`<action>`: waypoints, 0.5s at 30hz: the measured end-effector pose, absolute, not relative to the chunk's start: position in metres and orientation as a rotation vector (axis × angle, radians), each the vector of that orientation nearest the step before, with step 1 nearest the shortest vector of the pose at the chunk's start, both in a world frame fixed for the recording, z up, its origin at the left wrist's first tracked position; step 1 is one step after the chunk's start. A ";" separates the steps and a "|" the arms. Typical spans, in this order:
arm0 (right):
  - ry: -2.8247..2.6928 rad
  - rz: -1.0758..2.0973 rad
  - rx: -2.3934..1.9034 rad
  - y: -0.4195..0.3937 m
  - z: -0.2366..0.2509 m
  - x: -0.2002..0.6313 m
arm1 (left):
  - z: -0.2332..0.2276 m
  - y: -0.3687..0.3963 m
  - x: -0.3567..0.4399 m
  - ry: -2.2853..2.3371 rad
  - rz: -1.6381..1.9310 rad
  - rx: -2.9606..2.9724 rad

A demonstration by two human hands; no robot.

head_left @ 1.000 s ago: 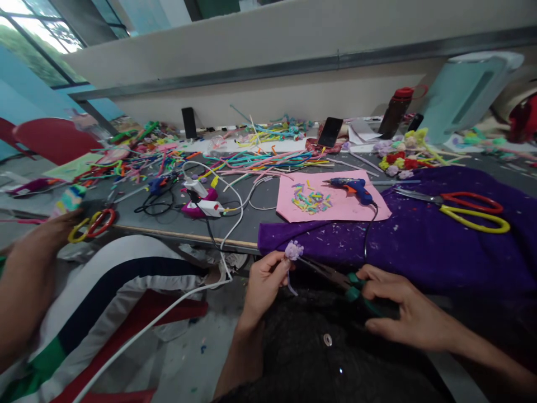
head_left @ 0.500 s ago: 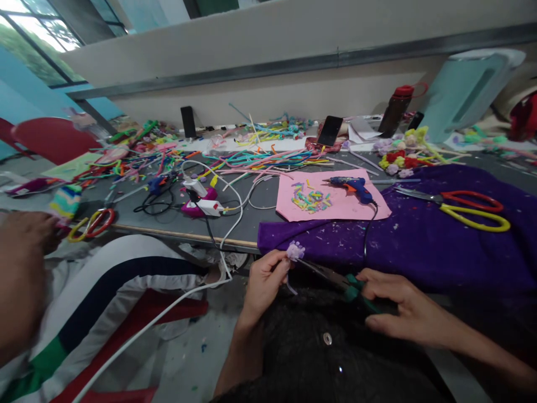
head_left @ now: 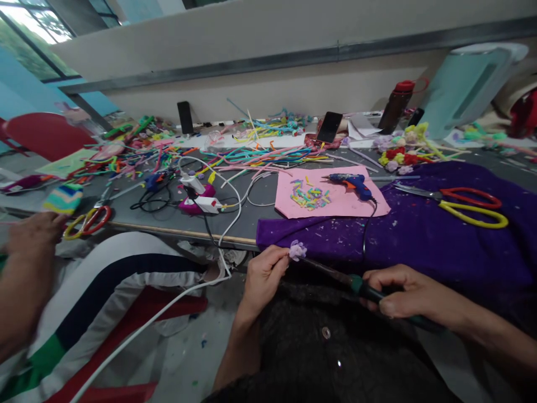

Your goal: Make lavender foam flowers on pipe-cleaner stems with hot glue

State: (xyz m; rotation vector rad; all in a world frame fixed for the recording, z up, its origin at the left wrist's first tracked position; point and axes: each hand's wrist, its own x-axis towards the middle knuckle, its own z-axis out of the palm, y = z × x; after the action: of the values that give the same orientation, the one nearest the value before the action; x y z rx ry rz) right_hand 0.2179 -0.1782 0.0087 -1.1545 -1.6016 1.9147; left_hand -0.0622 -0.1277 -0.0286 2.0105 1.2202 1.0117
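Observation:
Between the thumb and fingers of my left hand (head_left: 262, 277) is a small lilac fuzzy pipe-cleaner flower (head_left: 297, 250), held over my lap in front of the table edge. My right hand (head_left: 405, 294) is wrapped round the dark green handles of a pair of scissors (head_left: 329, 272). Their blades point left, look closed together, and reach the flower's right side; whether the tips touch it I cannot tell. Just beyond my hands lies a purple cloth (head_left: 310, 234). On a pink sheet (head_left: 289, 209) rest a blue glue gun (head_left: 350, 183) and many short coloured pieces (head_left: 310, 196).
Red-and-yellow-handled scissors (head_left: 470, 207) lie on the cloth. A white cable (head_left: 168, 299) hangs down from a power strip (head_left: 205, 205) on the left. Another person's hand (head_left: 36, 235) is at the far left, near other scissors (head_left: 88, 223). Pipe cleaners (head_left: 272, 157) cover the table's back.
The scissors have rolled in my right hand, their blades now seen edge-on and looking closed. The lilac flower has turned slightly, and its dangling stem no longer shows. The other person's hand moved slightly right.

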 end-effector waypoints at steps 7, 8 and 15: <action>-1.668 1.870 -1.091 -0.174 0.010 0.217 | -0.027 -0.127 -0.059 1.224 1.010 1.943; -1.722 1.824 -1.080 -0.175 0.010 0.217 | -0.027 -0.127 -0.059 1.235 1.012 1.915; -1.880 1.595 -1.098 -0.183 0.009 0.220 | -0.036 -0.126 -0.066 1.273 0.924 1.500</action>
State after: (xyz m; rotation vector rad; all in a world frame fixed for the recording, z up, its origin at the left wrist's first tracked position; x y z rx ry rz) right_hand 0.2203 -0.1828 0.0093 -1.0984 -1.8795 1.5953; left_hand -0.0660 -0.1262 -0.0364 1.5003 1.2727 0.9241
